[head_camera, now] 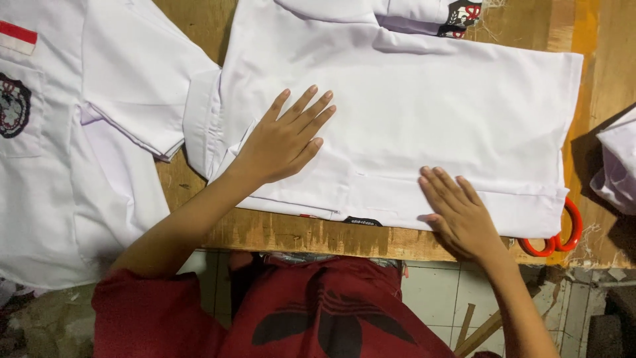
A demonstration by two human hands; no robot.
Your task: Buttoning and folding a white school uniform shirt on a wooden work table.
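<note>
Both palms flat, fingers spread, gripping nothing: left hand (281, 142) and right hand (458, 213) pressing the folded white cotton shirt (424, 113) onto the wooden surface (291, 235) near its front edge, apparently to hold the fold smooth, orange-handled scissors (563, 238) half-tucked under its right end.

White folded shirt (424, 113) flat on bench, probably face-down.

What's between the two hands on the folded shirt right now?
Only bare white cloth of the folded shirt lies between the left hand and the right hand, seen in the head view.
</note>
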